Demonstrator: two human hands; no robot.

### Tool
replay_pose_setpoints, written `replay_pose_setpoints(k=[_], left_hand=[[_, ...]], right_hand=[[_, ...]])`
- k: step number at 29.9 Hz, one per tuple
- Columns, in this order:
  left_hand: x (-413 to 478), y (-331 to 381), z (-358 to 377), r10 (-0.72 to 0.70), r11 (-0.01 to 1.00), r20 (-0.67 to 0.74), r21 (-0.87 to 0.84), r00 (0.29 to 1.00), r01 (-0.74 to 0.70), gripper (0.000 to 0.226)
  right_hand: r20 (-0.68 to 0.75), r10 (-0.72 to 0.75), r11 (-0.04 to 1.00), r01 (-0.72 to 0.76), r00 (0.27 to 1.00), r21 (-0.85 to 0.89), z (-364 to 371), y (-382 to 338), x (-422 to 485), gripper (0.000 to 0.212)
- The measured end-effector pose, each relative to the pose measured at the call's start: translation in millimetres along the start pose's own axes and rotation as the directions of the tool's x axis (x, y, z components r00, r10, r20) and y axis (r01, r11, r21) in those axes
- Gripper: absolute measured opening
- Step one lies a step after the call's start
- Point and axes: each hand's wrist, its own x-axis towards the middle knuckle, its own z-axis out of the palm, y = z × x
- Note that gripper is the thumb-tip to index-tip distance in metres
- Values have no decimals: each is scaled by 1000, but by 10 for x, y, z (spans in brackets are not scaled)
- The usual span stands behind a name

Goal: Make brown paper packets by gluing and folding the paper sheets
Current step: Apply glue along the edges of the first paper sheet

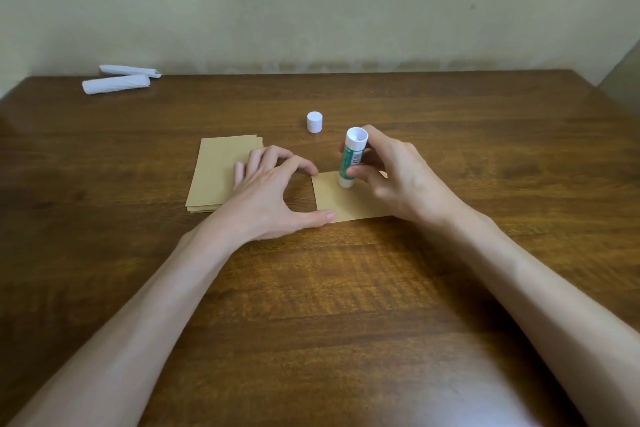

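A single brown paper sheet (pixel 346 203) lies flat in the middle of the wooden table (pixel 311 288). My right hand (pixel 401 177) grips a white and green glue stick (pixel 351 158), held upside down with its tip on the sheet near the far edge. My left hand (pixel 273 191) spreads over the table, index fingertip and thumb pressing the sheet's left edge. A stack of brown sheets (pixel 216 173) lies just left, partly under my left fingers. The glue stick's white cap (pixel 314 121) stands on the table behind.
Two rolled white paper bundles (pixel 117 78) lie at the table's far left corner, near the wall (pixel 311 4). The table's right edge runs close to a wall corner at the far right.
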Motion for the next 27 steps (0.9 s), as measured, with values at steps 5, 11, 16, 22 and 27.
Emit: replay_pose_setpoints(k=[5, 11, 16, 22, 27], left_hand=[[1, 0, 6, 2, 1000, 4, 3, 1000, -2, 74], [-4, -7, 6, 2, 1000, 2, -2, 1000, -2, 73], [2, -5, 5, 2, 1000, 7, -2, 1000, -2, 74], [-2, -3, 0, 6, 1000, 12, -3, 1000, -6, 74], [2, -5, 3, 7, 1000, 10, -4, 1000, -7, 74]], right_hand=[[0, 35, 999, -35, 999, -4, -66, 44, -36, 19], [-24, 60, 998, -60, 998, 8, -151, 84, -94, 22], [-29, 95, 995, -95, 995, -5, -229, 145, -142, 22], [-35, 116, 993, -117, 993, -25, -318, 196, -203, 23], [-49, 141, 989, -143, 989, -45, -357, 234, -221, 21]])
